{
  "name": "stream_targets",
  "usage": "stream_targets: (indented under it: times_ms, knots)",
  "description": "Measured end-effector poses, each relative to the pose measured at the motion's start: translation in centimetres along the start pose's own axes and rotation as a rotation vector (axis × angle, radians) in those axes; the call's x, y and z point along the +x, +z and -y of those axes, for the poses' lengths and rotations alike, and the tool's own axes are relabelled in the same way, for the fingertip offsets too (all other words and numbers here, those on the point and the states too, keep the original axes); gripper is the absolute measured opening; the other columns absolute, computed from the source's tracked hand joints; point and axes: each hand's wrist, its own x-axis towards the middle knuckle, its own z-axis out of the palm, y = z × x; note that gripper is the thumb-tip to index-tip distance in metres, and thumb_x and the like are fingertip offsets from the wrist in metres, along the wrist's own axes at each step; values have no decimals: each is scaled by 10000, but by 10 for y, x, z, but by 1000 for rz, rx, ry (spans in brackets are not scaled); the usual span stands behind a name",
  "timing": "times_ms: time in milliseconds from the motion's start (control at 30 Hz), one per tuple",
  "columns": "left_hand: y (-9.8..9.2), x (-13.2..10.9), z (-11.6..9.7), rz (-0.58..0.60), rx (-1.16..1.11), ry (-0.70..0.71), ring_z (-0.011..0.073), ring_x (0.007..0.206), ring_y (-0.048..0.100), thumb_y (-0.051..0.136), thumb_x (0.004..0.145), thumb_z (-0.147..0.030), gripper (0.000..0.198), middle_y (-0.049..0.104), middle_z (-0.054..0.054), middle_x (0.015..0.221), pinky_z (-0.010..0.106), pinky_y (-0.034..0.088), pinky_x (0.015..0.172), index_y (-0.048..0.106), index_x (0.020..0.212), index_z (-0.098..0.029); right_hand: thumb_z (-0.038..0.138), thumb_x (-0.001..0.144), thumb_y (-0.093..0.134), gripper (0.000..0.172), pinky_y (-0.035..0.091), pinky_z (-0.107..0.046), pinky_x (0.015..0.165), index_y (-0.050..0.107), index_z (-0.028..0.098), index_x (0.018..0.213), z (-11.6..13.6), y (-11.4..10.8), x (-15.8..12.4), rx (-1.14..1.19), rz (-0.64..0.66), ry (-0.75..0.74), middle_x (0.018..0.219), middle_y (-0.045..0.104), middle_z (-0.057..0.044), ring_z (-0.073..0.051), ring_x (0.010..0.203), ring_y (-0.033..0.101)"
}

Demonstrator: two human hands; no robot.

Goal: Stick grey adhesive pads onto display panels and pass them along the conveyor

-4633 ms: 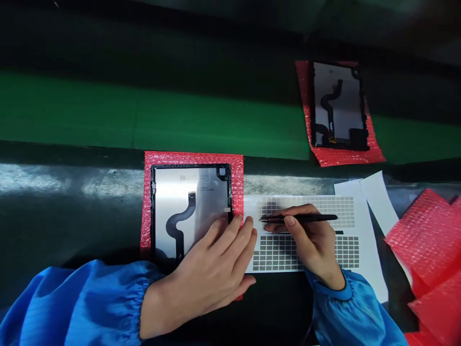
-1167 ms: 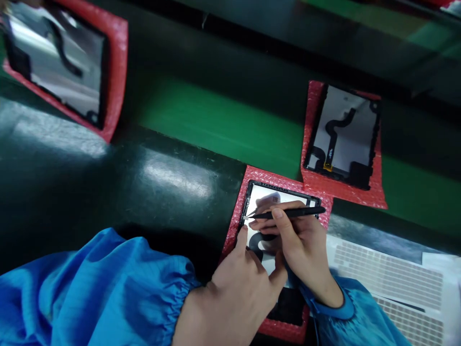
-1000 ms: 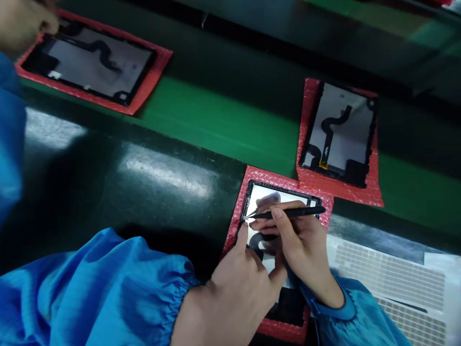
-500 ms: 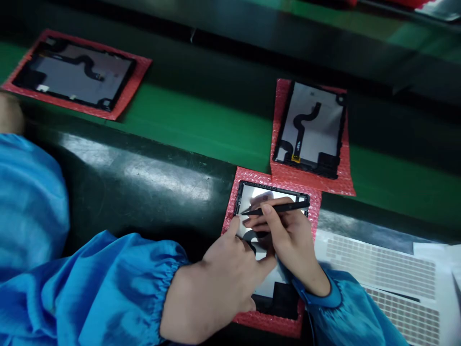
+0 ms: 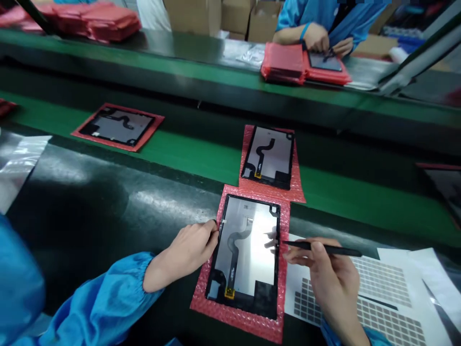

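Note:
A tablet back panel [image 5: 248,250] with a black flex cable lies on a red bubble-wrap sheet [image 5: 237,315] in front of me. My left hand [image 5: 192,247] rests at the panel's left edge, fingers curled against its upper left corner. My right hand [image 5: 329,283] is closed round black tweezers [image 5: 324,248], whose tip points at the panel's right edge. Under that hand lies a white sheet of small grey stickers [image 5: 363,307].
Two more panels on red wrap [image 5: 268,156] [image 5: 117,126] lie on the green belt [image 5: 180,149]. Across it, another person's hands [image 5: 326,44] work on a panel beside a red stack [image 5: 283,65]. A clear bag [image 5: 18,163] lies at left.
My head has lifted, showing the far bench. My right hand with the tweezers moved off the panel to its right side. My left hand slid to the panel's left edge.

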Motion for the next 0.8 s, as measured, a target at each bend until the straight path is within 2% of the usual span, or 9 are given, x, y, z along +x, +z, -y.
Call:
stream_targets:
  times_ms: [167, 300, 400, 500, 600, 667, 700, 800]
  knots:
    - [22, 0, -2, -119, -356, 112, 170, 747, 527, 380, 1059, -381, 210, 546, 0, 841, 316, 405, 701, 397, 902, -243, 571, 895, 751, 399, 686, -336, 592, 668, 184, 937, -24, -18, -8, -51, -104, 19, 681, 802, -89, -260, 605, 799]
    - [44, -2, -4, -191, -634, 158, 136, 706, 549, 466, 1037, -426, 214, 549, -34, 850, 245, 434, 615, 316, 1024, -274, 613, 869, 759, 452, 696, -335, 634, 647, 184, 952, -35, -18, -8, -47, -140, 8, 664, 795, -79, -253, 628, 803]
    - [40, -1, -1, -247, -754, 190, 107, 647, 535, 517, 1030, -401, 241, 549, -53, 828, 212, 423, 586, 313, 1081, -285, 633, 852, 765, 490, 697, -324, 643, 632, 174, 959, -38, -17, -6, -45, -142, 10, 664, 795, -91, -251, 634, 805]
    - [7, 18, 9, -344, -822, 220, 93, 603, 526, 597, 994, -401, 337, 580, -51, 833, 198, 404, 556, 343, 1185, -289, 638, 830, 782, 516, 700, -330, 642, 623, 168, 969, -39, -17, -4, -40, -130, 17, 672, 798, -102, -260, 637, 808]
    - [-48, 61, 30, -486, -864, 242, 118, 697, 614, 729, 888, -366, 581, 668, 18, 1043, 226, 475, 606, 356, 1325, -284, 652, 820, 781, 538, 700, -339, 628, 623, 164, 984, -43, -18, -2, -37, -125, 28, 669, 796, -104, -267, 631, 805]
    - [-88, 96, 48, -596, -871, 231, 136, 792, 651, 775, 845, -299, 664, 670, 42, 1134, 255, 528, 689, 385, 1381, -263, 652, 827, 773, 540, 698, -334, 624, 625, 161, 993, -47, -19, -2, -38, -114, 39, 673, 797, -105, -264, 632, 802]
    - [-107, 113, 58, -647, -869, 217, 142, 816, 655, 764, 863, -283, 650, 666, 52, 1151, 271, 544, 714, 406, 1404, -247, 650, 836, 766, 536, 696, -329, 626, 625, 160, 999, -49, -20, -2, -38, -107, 40, 676, 797, -104, -260, 638, 802]
    - [-155, 149, 82, -740, -848, 157, 189, 939, 673, 671, 976, -339, 441, 649, 89, 1218, 366, 595, 804, 543, 1369, -184, 637, 862, 746, 515, 689, -311, 631, 621, 162, 1017, -57, -23, -2, -29, -91, 26, 688, 798, -101, -248, 657, 799]
